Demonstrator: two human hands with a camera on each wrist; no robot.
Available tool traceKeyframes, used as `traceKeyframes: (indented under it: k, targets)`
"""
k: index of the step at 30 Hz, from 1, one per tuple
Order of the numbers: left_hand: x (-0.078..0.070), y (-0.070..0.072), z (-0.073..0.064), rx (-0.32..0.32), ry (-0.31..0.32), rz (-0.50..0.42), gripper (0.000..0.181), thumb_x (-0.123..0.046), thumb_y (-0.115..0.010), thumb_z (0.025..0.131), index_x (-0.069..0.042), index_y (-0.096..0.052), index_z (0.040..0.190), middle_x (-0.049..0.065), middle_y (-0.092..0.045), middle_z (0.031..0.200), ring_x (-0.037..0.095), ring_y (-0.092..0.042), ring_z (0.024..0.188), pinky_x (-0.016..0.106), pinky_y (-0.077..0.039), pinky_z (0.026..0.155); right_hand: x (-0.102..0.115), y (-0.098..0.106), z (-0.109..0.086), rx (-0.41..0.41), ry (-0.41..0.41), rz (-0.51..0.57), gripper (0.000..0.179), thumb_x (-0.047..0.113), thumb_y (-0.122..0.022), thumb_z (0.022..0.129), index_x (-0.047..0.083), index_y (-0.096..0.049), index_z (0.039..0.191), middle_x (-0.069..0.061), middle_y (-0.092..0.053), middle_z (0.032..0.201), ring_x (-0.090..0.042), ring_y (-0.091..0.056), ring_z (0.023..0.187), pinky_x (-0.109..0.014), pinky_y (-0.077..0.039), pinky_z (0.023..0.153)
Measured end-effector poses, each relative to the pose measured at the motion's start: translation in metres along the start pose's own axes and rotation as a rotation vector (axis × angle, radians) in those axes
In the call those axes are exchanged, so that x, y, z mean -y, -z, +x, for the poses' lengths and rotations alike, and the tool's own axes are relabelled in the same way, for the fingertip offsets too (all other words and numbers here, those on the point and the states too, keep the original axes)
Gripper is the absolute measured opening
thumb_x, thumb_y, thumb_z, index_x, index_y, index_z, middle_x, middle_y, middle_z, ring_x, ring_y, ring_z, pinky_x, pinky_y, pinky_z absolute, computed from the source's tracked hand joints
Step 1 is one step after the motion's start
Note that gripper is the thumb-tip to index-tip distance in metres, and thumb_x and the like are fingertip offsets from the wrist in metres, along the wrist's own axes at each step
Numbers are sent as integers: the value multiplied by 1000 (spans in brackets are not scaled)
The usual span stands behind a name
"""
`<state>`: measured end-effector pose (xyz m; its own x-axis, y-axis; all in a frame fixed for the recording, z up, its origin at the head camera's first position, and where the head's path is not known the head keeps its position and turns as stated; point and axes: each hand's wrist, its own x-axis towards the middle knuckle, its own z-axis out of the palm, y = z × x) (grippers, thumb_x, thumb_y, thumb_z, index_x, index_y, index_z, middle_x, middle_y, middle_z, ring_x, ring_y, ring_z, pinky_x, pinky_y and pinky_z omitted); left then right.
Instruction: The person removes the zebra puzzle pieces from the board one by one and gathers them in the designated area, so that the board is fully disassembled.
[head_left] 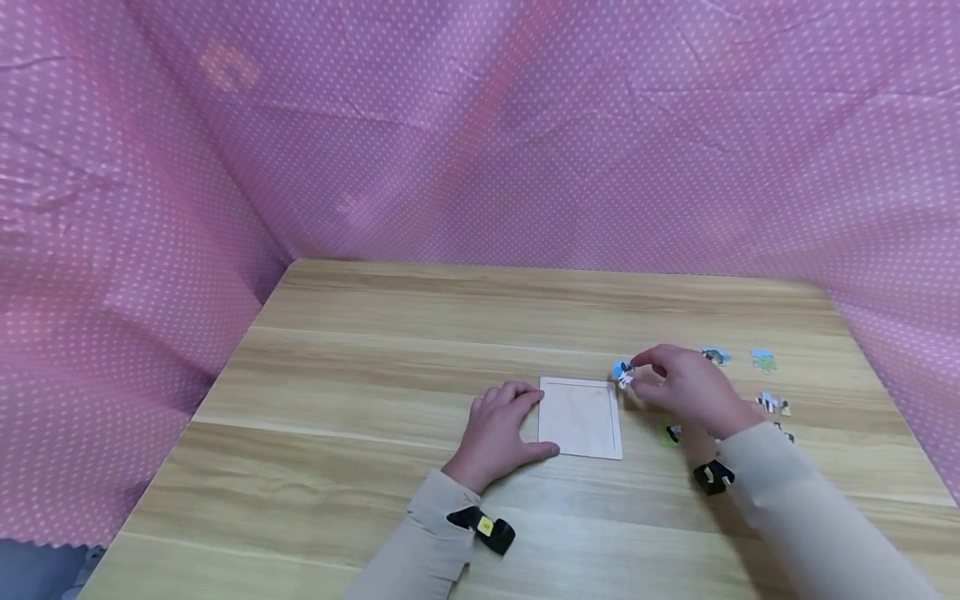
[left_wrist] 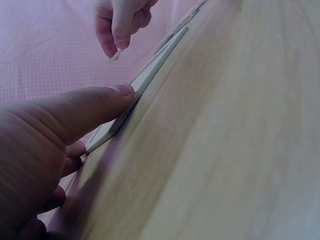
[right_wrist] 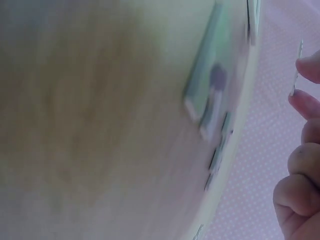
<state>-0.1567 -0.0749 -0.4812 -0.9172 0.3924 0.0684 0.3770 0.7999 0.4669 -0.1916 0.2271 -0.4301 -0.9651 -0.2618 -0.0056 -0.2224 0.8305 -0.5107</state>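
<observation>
A shallow, pale wooden puzzle tray lies flat on the table. My left hand holds it by its left side, thumb at the near edge and fingers at the far left corner; the left wrist view shows the thumb resting on the rim. Just past the tray's far right corner, my right hand pinches a blue, white and black jigsaw piece between thumb and fingers, raised off the table. The right wrist view catches that piece edge-on. A green piece with black lies below the right hand.
More jigsaw pieces are spread to the right: a blue and dark one, a blue-green one and striped ones. Another is partly hidden by the right sleeve. Pink dotted cloth hangs behind the wooden table.
</observation>
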Motion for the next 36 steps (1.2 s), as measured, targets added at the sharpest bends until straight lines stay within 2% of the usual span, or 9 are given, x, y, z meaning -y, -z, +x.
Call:
traceKeyframes:
  k: [2, 6, 9, 11, 13, 15, 23, 30, 36]
  targets:
    - [0, 0, 0, -2, 0, 4, 81, -63, -78, 75, -20, -58, 142, -4, -52, 139, 19, -47, 124, 42, -35, 97, 3, -3, 0, 6, 4, 6, 33, 26, -68, 91, 9, -71, 119, -13, -68, 119, -37, -63, 109, -56, -50, 89]
    - [1, -1, 0, -4, -2, 8, 81, -63, -78, 75, -21, -58, 142, -5, -52, 139, 19, -47, 124, 41, -35, 96, 11, -9, 0, -2, 26, 4, 31, 25, -69, 89, 11, -73, 117, -9, -70, 116, -33, -65, 104, -53, -52, 87]
    - [1, -1, 0, -3, -4, 12, 81, -63, -78, 75, -21, -58, 141, -4, -52, 138, 19, -47, 123, 40, -35, 95, 18, -13, 1, -7, 37, 0, 30, 25, -71, 88, 13, -72, 116, -5, -69, 99, -24, -63, 84, -44, -53, 74]
    - [1, 0, 0, -2, -2, 17, 81, -63, -78, 75, -21, -58, 142, -4, -52, 138, 19, -47, 123, 40, -35, 95, 23, -16, 2, -4, 43, -10, 30, 26, -72, 88, 13, -72, 115, -2, -63, 84, -18, -55, 69, -37, -47, 63]
    - [1, 0, 0, 4, 4, 20, 81, -63, -78, 75, -21, -58, 142, -4, -52, 139, 20, -47, 123, 40, -35, 95, 27, -18, 2, 5, 43, -13, 31, 26, -72, 88, 12, -72, 115, 0, -55, 76, -15, -45, 62, -33, -40, 56]
    - [0, 0, 0, 11, 10, 18, 81, -63, -78, 76, -21, -58, 142, -4, -52, 139, 20, -47, 124, 41, -35, 95, 31, -19, 3, 16, 45, -16, 30, 26, -72, 88, 12, -72, 115, 2, -54, 72, -14, -44, 60, -31, -38, 54]
    - [0, 1, -1, 21, 13, 12, 82, -64, -77, 76, -21, -57, 143, -4, -51, 140, 19, -46, 124, 41, -35, 96, 41, -30, 8, 45, 86, -29, 33, 28, -72, 87, 11, -73, 115, 5, -52, 68, -12, -45, 58, -30, -39, 54]
    - [-5, 0, -2, 0, -3, 16, 82, -65, -77, 76, -21, -58, 142, -5, -52, 139, 19, -48, 123, 41, -35, 96, 49, -32, 9, 67, 112, -39, 32, 28, -70, 88, 12, -73, 115, 6, -57, 74, -13, -49, 65, -32, -43, 61]
    - [-11, 1, 0, -9, -9, 13, 81, -63, -77, 76, -20, -58, 142, -4, -52, 139, 20, -48, 123, 42, -36, 97, 53, -30, 12, 63, 149, -88, 31, 30, -70, 90, 12, -73, 115, 2, -67, 85, -15, -57, 74, -37, -50, 71]
